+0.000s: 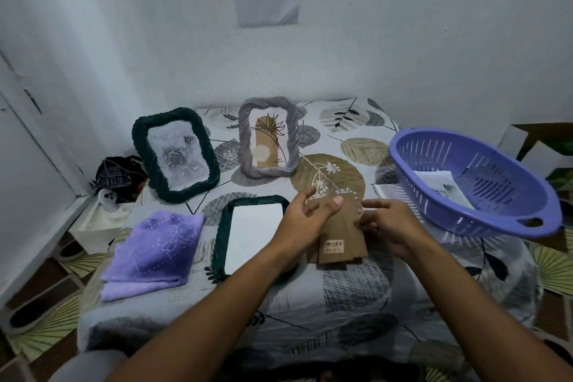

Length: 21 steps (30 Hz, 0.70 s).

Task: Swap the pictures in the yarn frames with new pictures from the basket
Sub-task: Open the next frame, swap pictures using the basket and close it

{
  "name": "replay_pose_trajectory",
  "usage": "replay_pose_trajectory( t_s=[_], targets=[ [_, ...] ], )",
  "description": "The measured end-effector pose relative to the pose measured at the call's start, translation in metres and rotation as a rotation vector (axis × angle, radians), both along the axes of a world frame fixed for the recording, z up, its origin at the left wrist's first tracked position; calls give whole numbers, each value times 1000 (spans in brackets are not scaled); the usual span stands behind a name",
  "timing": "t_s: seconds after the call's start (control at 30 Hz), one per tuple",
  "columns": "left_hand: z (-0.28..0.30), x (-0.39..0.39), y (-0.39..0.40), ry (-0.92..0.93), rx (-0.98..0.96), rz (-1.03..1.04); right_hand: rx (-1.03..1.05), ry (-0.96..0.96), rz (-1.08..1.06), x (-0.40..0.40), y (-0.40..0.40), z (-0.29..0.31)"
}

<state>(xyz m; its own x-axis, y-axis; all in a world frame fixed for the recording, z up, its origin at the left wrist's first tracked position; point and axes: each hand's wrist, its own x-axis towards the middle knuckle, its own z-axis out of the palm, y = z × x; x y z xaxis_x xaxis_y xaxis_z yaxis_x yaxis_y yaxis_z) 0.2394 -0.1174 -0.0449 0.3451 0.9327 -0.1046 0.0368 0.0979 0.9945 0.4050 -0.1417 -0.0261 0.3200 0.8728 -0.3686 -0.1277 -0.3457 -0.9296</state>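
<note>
My left hand (305, 220) holds a brown cardboard frame backing (339, 234) with a barcode sticker, thumb on top of it. My right hand (389, 226) pinches the backing's right edge. Beneath and to the left, a dark green yarn frame (221, 232) lies flat with a white sheet showing inside it. Another dark green yarn frame (175, 153) with a grey rose picture stands at the back left. A grey yarn frame (269, 141) with a brown plant picture stands behind the hands. A purple basket (471, 183) at the right holds pictures (443, 187).
A folded purple cloth (155, 253) lies at the left front. A paper (384, 191) sticks out from under the basket. The table wears a leaf-patterned cover (325, 298). A dark bag (116, 175) and a white box sit beside the left wall. A cardboard box (539, 149) stands at the far right.
</note>
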Motion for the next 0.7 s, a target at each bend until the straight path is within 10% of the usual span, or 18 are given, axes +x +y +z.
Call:
replay_pose_trajectory(
  t_s=[0.23, 0.4, 0.7],
  targets=[
    [9, -9, -1, -9, -5, -72, -27, -81, 116, 7, -1, 5],
    [18, -88, 17, 687, 650, -161, 48, -37, 63, -2, 3, 19],
    [-5, -182, 28, 1193, 709, -377, 17, 88, 212, -64, 20, 11]
  ],
)
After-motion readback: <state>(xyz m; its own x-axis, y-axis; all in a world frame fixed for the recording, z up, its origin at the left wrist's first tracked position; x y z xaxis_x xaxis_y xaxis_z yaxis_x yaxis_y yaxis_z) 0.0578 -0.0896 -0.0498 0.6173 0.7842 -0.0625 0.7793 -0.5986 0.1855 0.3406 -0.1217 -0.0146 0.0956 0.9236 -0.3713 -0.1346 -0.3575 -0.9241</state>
